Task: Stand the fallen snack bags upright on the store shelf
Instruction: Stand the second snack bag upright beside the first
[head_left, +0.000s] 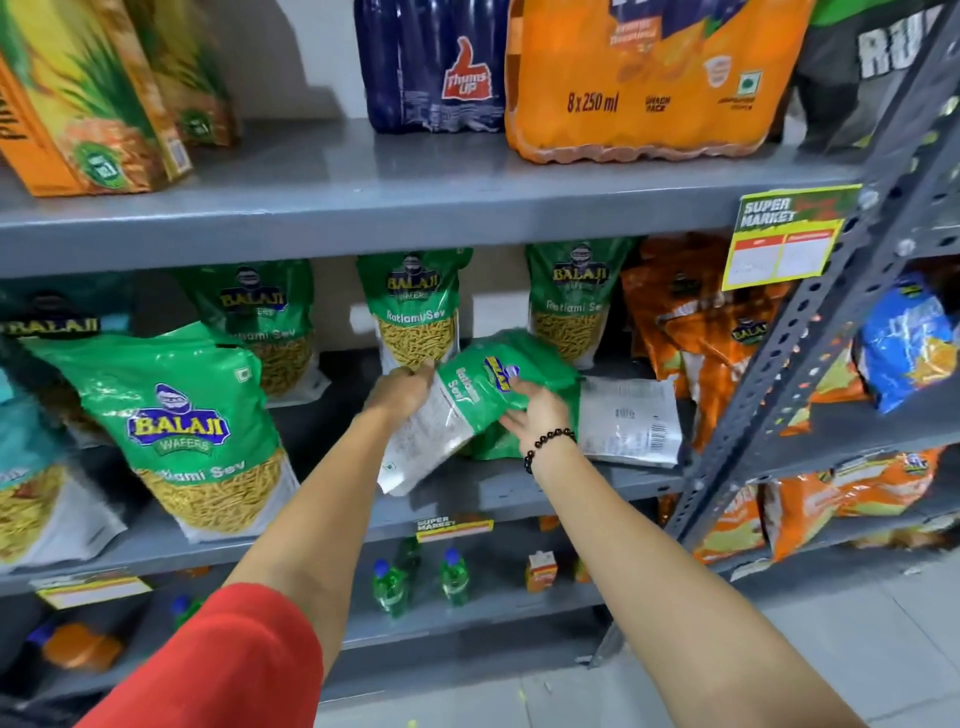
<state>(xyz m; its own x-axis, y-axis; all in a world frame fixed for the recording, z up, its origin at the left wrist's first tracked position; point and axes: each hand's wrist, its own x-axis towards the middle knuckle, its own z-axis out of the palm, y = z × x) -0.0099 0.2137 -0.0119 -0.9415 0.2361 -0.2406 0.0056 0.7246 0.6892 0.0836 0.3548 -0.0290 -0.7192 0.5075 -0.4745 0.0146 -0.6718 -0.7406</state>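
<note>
Both hands' grip (402, 392) (535, 410) closed on one tilted green sev bag (470, 400) above the shelf (519, 488).

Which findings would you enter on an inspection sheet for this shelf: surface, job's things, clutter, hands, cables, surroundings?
Surface: grey metal shelf, partly bare at the front.
Job's things: tilted green bag held in both hands; another bag lying flat, back side up; upright green bags behind.
Clutter: nothing seen.
Hands: left hand grips the bag's upper edge; right hand rests on its front, beaded bracelet at the wrist.
Cables: nothing seen.
Surroundings: drink multipacks above, green bottles below, orange bags right.
</note>
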